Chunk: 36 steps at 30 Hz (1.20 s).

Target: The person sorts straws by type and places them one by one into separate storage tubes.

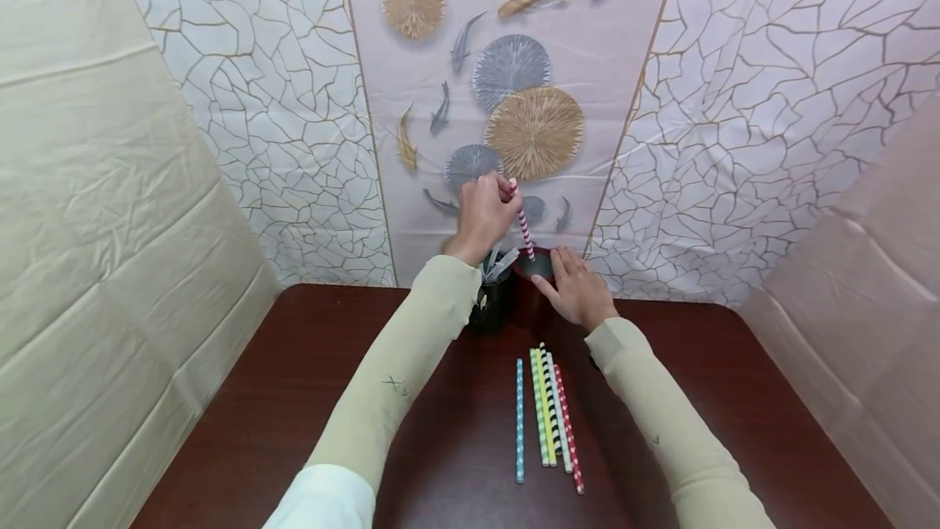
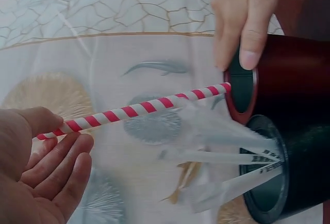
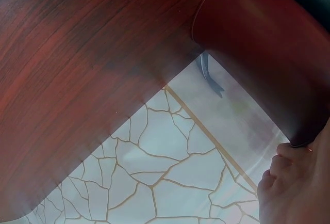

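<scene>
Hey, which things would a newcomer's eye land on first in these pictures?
Probably first the slender red-and-white striped straw, pinched in the person's left grip, its lower end at the mouth of the dark red cylindrical cup. Next, the slim, multicoloured patterned straws lying on the red-brown wood-grained table, nearer the head camera. Behind the cup, the pale fabric backdrop, printed with gold and grey fish and discs, likely draws a glance.
</scene>
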{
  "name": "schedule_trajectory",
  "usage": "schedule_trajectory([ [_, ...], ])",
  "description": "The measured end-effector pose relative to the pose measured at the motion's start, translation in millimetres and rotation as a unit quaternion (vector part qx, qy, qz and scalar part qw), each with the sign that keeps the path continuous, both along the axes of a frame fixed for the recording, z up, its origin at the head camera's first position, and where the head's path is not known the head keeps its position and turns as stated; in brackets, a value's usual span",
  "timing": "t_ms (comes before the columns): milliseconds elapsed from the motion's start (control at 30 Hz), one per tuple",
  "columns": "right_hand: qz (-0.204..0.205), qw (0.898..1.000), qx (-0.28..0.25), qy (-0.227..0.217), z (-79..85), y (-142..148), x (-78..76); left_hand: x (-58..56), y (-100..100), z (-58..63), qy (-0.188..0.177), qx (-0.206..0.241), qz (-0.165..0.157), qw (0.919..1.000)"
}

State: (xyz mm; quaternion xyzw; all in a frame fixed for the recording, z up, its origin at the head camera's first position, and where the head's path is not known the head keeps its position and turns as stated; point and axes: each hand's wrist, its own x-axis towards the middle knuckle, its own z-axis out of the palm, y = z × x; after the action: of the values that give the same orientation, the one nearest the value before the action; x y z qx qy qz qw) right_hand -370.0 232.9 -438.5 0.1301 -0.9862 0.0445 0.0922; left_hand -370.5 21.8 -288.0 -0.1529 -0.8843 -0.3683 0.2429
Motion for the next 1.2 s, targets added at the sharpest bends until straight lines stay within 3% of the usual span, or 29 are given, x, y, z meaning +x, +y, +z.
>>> schedule_trajectory([
  [167, -0.004, 1.0, 0.003, -0.008, 0.0, 0, 0.5, -0.2, 1, -6.2, -0.032, -0.024, -0.02, 0.999],
  [333, -0.004, 1.0, 0.003, -0.009, 1.1, 0, -0.2, 5.9, -6, -1.5, -0.028, -0.025, -0.018, 0.9991],
  [533, 0.004, 1.0, -0.002, -0.001, 1.4, 1, 0.0, 23.4, -22, 7.6, -0.016, -0.044, -0.014, 0.9988],
  [700, 0.006, 1.0, -0.005, 0.0, 0.6, 0, 0.3, 39.7, -37, 5.9, -0.002, -0.076, -0.033, 0.9965],
  [967, 0.008, 1.0, -0.009, -0.015, 0.5, 1, -0.1, 65.2, -48, -14.0, -0.02, -0.105, -0.059, 0.9926],
  [1200, 0.016, 1.0, -0.009, -0.017, 5.3, 1, -0.3, 76.3, -48, -46.0, -0.06, -0.14, -0.074, 0.9856],
])
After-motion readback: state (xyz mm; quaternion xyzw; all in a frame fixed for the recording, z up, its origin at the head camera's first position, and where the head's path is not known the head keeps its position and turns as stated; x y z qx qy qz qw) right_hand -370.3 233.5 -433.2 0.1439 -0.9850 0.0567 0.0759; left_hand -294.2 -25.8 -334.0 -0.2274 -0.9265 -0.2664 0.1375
